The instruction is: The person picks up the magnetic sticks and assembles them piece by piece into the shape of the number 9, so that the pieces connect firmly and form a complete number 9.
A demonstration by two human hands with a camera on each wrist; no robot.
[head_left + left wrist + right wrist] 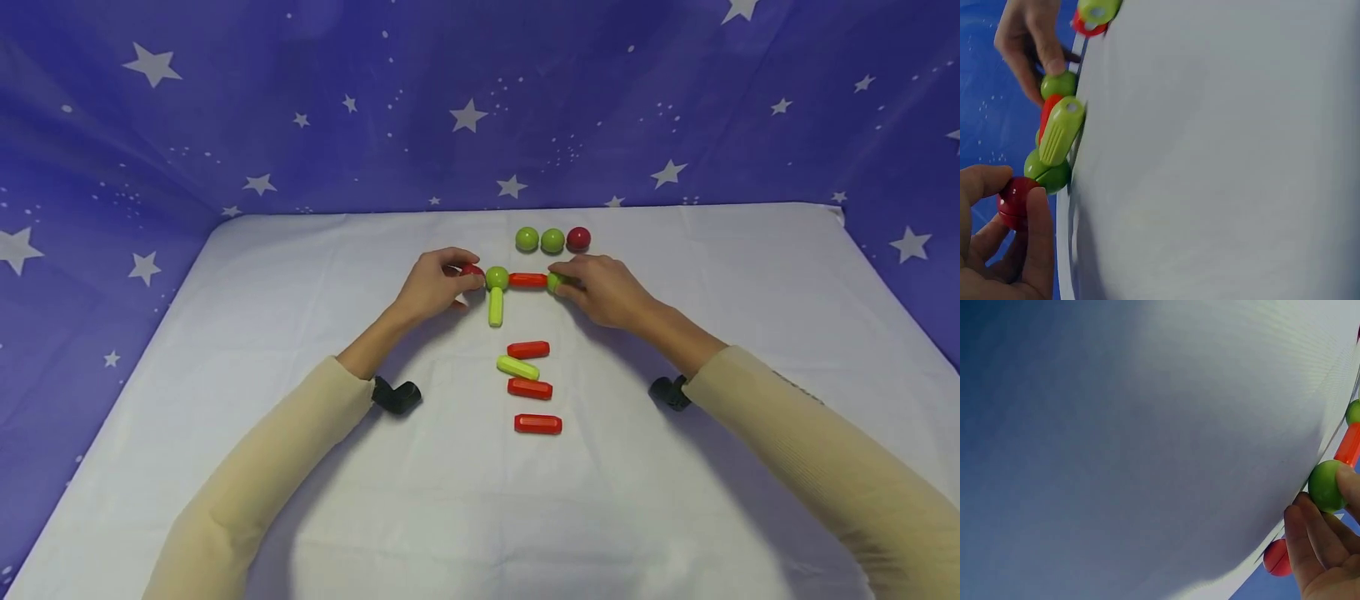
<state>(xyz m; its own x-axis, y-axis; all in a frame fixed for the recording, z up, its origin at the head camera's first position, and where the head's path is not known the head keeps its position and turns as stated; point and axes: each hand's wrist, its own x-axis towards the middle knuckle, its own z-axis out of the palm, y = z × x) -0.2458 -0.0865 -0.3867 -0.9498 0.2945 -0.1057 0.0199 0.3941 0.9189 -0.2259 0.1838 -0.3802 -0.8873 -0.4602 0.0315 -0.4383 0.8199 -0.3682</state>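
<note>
My left hand (437,285) pinches a red ball (1015,199) between thumb and fingers, close against a green ball (497,277). From that green ball a yellow-green rod (496,308) points toward me and a red rod (528,281) runs to the right. At the red rod's far end is a second green ball (1327,486), which my right hand (611,292) holds between thumb and fingers. Whether the red ball touches its green neighbour is hard to tell.
Two loose green balls (527,239) and a red ball (578,239) stand in a row behind. Nearer me lie several red rods (533,389) and one yellow-green rod (517,367). A white cloth (465,517) covers the table, with a blue starry curtain (420,158) behind.
</note>
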